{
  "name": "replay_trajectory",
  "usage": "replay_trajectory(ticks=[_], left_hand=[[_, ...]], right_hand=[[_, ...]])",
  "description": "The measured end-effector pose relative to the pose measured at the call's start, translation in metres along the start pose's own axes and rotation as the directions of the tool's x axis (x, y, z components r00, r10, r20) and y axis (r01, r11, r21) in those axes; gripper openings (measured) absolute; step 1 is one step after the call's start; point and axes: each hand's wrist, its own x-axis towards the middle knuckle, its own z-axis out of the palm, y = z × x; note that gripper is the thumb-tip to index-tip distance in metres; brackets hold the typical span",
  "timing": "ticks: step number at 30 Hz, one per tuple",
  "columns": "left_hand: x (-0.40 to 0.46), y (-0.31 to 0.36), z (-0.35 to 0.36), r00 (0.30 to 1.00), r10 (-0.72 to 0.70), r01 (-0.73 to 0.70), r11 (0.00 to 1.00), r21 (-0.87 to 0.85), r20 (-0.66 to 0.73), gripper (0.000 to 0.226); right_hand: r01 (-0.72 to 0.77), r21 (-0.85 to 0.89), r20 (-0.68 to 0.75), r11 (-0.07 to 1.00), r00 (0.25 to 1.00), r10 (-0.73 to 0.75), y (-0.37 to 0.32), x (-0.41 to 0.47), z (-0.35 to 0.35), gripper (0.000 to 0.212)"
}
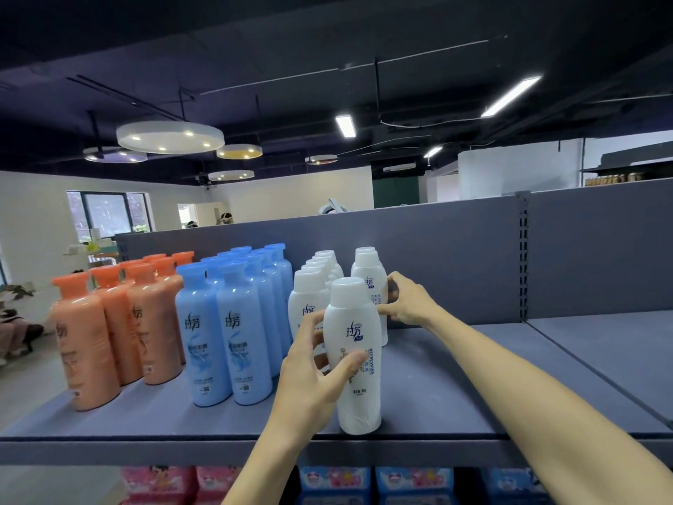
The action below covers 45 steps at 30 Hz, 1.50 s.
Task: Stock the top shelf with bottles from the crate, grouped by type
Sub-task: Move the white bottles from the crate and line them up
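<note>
White plastic bottle (355, 359) stands upright near the front edge of the grey top shelf (455, 388), the left hand (313, 373) curled round its middle. Just behind, the right hand (408, 304) pinches another white bottle (371, 282) with its fingers (395, 280). Farther left, rows of white bottles (313, 286), blue bottles (233, 322) and orange bottles (109, 322) already stand grouped. Stocking looks well advanced; the shelf's right side is bare, and the crate is out of view.
</note>
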Motion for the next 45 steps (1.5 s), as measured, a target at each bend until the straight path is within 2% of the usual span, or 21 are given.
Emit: replay_trajectory(ticks=[3,4,6,8,9,11,14,17,21,28,38,45], left_hand=[[0.001,0.0,-0.001,1.0,0.006,-0.006,1.0,0.002,0.009,0.045],[0.002,-0.001,0.0,1.0,0.006,-0.006,1.0,0.009,0.012,0.045],[0.006,-0.003,0.002,1.0,0.002,-0.002,1.0,0.014,0.02,0.044],[0.011,-0.005,0.008,0.999,-0.008,0.008,1.0,-0.001,0.037,0.044],[0.014,-0.006,0.013,0.999,-0.014,0.015,1.0,-0.009,0.048,0.043],[0.02,-0.007,0.022,0.998,-0.02,0.02,1.0,-0.009,0.056,0.043],[0.03,-0.009,0.036,0.999,-0.01,0.01,1.0,-0.009,0.05,0.043],[0.038,-0.013,0.044,0.997,-0.015,0.015,1.0,0.002,0.069,0.042],[0.044,-0.016,0.047,0.996,-0.038,0.038,0.999,0.006,0.082,0.041],[0.042,-0.015,0.045,0.999,0.013,-0.005,0.985,0.172,-0.046,0.045],[0.039,-0.012,0.041,0.999,0.022,-0.012,0.966,0.259,-0.037,0.059],[0.037,-0.011,0.035,0.999,0.011,-0.002,0.968,0.251,-0.032,0.055]], right_hand=[[-0.09,-0.033,-0.07,0.995,0.994,0.087,-0.005,-0.021,-0.002,0.087],[-0.084,-0.05,-0.094,0.995,0.992,0.079,-0.007,-0.033,-0.006,0.088],[-0.021,-0.087,-0.052,0.996,0.999,0.017,-0.009,-0.06,-0.016,0.07],[0.061,-0.01,0.125,0.998,0.99,-0.06,-0.01,-0.089,-0.028,0.053],[0.091,0.038,0.213,0.995,0.972,-0.097,-0.009,-0.105,-0.033,0.051],[0.151,0.035,0.292,0.988,0.944,-0.154,-0.011,-0.134,-0.039,0.051],[0.171,0.051,0.238,0.984,0.955,-0.178,-0.011,-0.162,-0.034,0.053],[0.117,0.12,0.067,0.986,0.99,-0.126,-0.004,-0.167,-0.02,0.046],[0.093,0.076,-0.028,0.993,0.995,-0.091,0.0,-0.161,-0.007,0.039],[0.099,0.004,-0.022,0.995,0.995,-0.099,0.0,-0.142,0.0,0.037],[0.065,-0.025,-0.029,0.998,0.997,-0.066,0.003,-0.104,0.009,0.039],[0.045,-0.01,-0.039,0.999,0.998,-0.046,0.009,-0.079,0.02,0.038]])
